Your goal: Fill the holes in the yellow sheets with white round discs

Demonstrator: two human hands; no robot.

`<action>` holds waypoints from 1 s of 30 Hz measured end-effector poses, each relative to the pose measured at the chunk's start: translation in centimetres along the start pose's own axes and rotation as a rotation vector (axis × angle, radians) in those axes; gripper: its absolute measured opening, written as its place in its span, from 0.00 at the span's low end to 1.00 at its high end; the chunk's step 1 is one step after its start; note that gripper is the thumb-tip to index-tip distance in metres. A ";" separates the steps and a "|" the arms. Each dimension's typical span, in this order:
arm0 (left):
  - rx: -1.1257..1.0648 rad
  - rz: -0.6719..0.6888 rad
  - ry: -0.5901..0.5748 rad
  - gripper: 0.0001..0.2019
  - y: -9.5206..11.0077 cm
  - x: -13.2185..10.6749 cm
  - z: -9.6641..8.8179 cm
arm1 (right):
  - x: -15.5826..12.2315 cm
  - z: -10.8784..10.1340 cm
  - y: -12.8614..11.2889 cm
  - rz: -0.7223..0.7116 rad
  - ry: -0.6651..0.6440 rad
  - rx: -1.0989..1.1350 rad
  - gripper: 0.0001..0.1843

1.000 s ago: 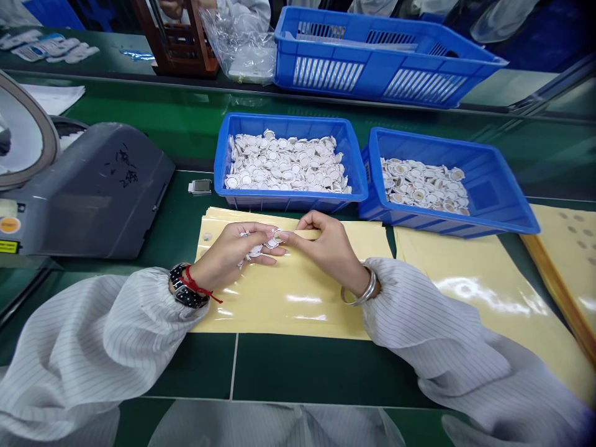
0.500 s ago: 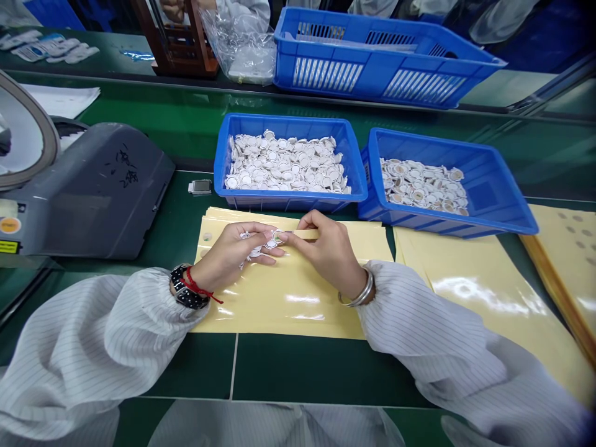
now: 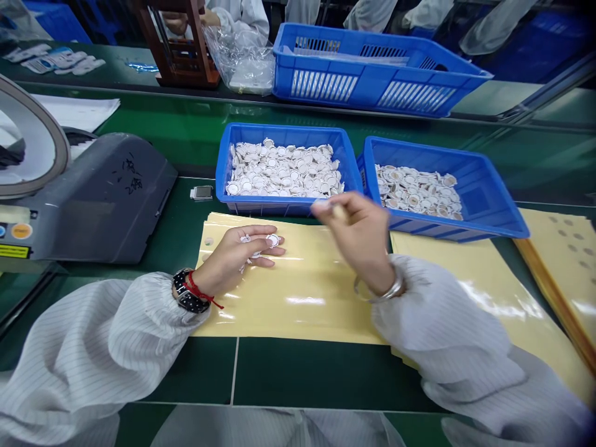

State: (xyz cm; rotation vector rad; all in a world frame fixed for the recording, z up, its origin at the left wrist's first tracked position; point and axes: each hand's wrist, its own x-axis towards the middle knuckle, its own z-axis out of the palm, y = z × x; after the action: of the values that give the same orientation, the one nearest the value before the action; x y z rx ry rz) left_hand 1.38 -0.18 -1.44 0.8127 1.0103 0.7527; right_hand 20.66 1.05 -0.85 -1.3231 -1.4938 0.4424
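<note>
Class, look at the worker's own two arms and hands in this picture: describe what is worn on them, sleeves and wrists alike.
Both arms wear loose white sleeves with thin dark pinstripes, gathered at the cuffs. The left hand is bare, its wrist carrying a black studded wristwatch and a thin red cord bracelet. The right hand, also ungloved, has a plain silver metal bangle at the wrist.

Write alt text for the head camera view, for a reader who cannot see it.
A person's left hand rests on a yellow sheet, holding a bunch of small white round pieces, while the right hand, blurred, is raised near two blue bins. The left bin holds white round pieces, the right bin tan-centred ones; a grey machine sits at left.
</note>
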 end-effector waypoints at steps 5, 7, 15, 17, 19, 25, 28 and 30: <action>-0.106 0.017 0.097 0.12 0.0 0.1 -0.1 | 4.4 -6.3 -0.5 -0.034 0.254 -0.611 0.16; -0.134 0.036 0.116 0.10 0.0 0.2 -0.2 | 4.2 -6.7 -1.3 -0.023 0.136 -0.711 0.24; -0.253 0.082 0.080 0.05 0.0 0.5 -0.4 | -2.4 1.6 -1.1 -0.070 -0.710 -0.221 0.08; -0.219 0.090 0.086 0.06 0.0 0.4 -0.4 | -2.8 2.3 -0.5 -0.053 -0.708 -0.230 0.06; -0.183 0.082 0.101 0.07 0.0 0.4 -0.2 | -2.7 2.3 -0.2 -0.047 -0.709 -0.232 0.06; -0.143 0.074 0.142 0.11 0.1 0.2 0.2 | -2.2 2.0 -0.2 -0.022 -0.710 -0.241 0.05; -0.121 0.078 0.153 0.14 0.0 0.2 0.3 | -2.4 2.2 -0.2 -0.036 -0.722 -0.255 0.05; -0.098 0.081 0.168 0.14 0.0 0.1 0.5 | -2.7 2.4 -0.3 -0.027 -0.703 -0.284 0.08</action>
State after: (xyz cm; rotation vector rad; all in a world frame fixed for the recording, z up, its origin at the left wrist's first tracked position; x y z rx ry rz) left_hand 1.85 -0.16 -1.35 0.7173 1.0857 0.9451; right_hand 18.01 -0.58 -2.73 -1.4386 -2.2149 0.7496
